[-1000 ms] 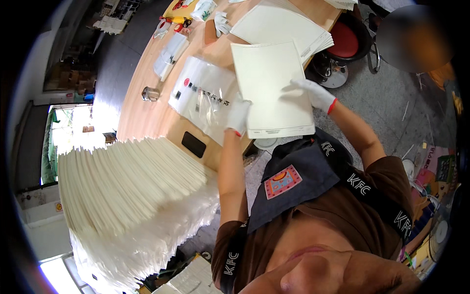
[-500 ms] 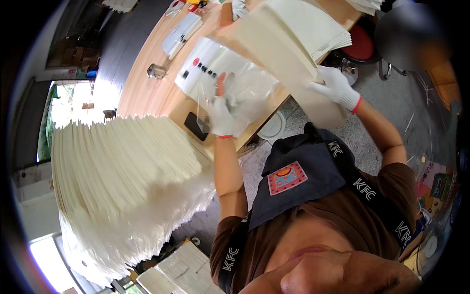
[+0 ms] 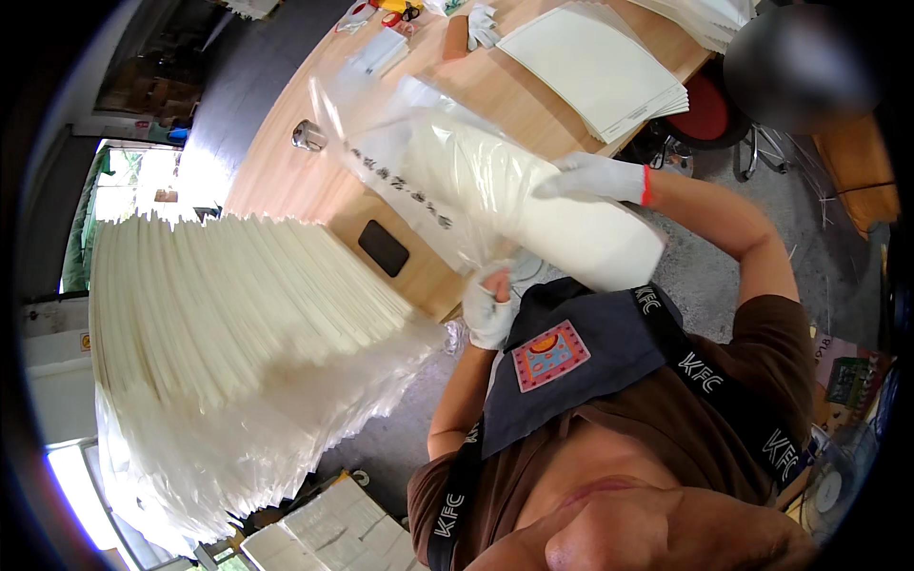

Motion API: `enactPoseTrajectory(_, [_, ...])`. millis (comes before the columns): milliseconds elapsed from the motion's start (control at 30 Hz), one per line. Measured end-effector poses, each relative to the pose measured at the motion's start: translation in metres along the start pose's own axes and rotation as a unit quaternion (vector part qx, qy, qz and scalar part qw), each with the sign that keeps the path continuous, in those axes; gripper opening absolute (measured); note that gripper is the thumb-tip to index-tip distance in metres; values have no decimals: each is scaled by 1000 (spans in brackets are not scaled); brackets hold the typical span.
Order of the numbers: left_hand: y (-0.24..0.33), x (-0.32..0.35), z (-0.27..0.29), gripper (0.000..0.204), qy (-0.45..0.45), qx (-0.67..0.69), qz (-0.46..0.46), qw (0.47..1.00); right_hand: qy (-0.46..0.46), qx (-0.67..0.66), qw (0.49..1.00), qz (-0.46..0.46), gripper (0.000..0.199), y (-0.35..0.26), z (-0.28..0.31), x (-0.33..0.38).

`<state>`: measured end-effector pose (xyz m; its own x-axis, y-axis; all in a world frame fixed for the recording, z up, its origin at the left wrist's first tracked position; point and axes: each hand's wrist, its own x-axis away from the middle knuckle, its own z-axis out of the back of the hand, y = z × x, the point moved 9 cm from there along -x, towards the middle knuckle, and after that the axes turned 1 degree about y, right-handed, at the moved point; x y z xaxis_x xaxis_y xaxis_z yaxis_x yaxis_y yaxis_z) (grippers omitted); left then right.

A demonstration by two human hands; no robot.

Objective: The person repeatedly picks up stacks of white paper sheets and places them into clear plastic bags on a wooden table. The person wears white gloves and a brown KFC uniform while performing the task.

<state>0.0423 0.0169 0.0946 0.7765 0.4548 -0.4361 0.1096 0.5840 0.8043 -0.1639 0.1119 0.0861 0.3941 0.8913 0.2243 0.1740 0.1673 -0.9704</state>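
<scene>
A cream stack of paper sheets, bowed along its length, lies partly inside a clear plastic bag with dark printing on it. My right hand, in a white glove with a red cuff, is closed on the upper edge of the sheets. Below the bag's near corner is my left hand, gloved with bare fingertips showing. Its fingers are curled in at the bag's edge, and the exact grip is partly hidden. Both bag and sheets are held above the table's front edge.
A tall pile of cream sheets in plastic stands at left. On the table are a dark phone, a metal cup, a white paper stack and a white glove. A red stool stands at right.
The sheets have moved left and down into the clear bag, which is now lifted off the table. My left hand has come nearer my body; my right hand has shifted left with the sheets.
</scene>
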Motion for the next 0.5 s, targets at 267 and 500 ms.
enactPoseTrajectory(267, [101, -109, -64, 13, -66, -98, -147, 982, 70, 583, 803, 104, 28, -15, -50, -55])
enactPoseTrajectory(500, [-45, -80, -47, 15, -76, -17, 136, 988, 161, 529, 778, 297, 36, 1, -64, 12])
